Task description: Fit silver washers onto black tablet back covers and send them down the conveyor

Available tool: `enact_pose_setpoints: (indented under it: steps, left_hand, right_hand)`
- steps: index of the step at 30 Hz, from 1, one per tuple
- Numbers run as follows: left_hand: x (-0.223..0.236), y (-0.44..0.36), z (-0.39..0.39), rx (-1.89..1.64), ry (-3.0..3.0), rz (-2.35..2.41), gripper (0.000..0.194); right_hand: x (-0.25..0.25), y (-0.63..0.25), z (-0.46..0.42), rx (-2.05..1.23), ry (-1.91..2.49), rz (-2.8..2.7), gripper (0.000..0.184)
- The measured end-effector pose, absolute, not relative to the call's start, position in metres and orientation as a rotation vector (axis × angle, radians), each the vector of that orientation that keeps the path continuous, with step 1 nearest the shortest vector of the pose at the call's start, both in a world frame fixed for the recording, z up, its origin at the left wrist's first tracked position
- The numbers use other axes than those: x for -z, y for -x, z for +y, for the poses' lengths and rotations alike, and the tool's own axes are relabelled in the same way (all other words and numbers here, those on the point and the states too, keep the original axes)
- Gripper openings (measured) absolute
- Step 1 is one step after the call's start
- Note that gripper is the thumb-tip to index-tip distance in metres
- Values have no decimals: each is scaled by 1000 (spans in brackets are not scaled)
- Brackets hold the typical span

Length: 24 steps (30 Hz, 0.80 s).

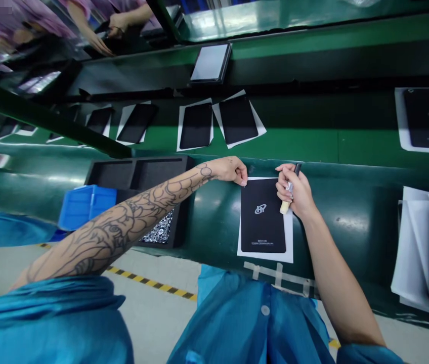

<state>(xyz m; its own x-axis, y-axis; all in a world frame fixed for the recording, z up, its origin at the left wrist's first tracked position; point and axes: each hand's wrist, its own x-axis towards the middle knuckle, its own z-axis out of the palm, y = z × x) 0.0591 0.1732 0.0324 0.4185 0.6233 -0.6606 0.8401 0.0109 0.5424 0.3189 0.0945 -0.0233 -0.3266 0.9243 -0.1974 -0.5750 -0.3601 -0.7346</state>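
Note:
A black tablet back panel (263, 230) with a silver logo lies on a white sheet (289, 247) on the green bench before me. At the panel's upper left corner is my left hand (233, 171), its thumb and fingers pinched together; whatever they hold, if anything, is hidden. My right hand (296, 189) is closed around a short stick-like tool (285, 207) with a black upper end and a pale yellow lower end, over the panel's right edge. Something silvery shows between its fingers. The tool's exact kind is unclear.
A black divided tray (184, 202) with small shiny metal parts (160, 228) and a blue bin (87, 206) stand left. Black tablets (196, 125) on white sheets line the green strip beyond. Stacked sheets and panels (414, 247) lie right. A green post (47, 117) slants across the left.

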Motion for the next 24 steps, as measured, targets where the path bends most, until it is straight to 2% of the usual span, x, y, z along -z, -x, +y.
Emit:
enact_pose_setpoints:
  steps: [11,18,24]
  left_hand:
    - [-34,-59,165,228,-1725,1304,16]
    - [-34,-72,185,443,-1866,1239,13]
    - [-33,-92,206,573,-2085,1295,41]
  right_hand:
    - [21,-317,93,-1846,774,-698,30]
    - [21,-317,93,-1847,768,-687,30]
    - [21,-317,92,-1838,781,-691,30]
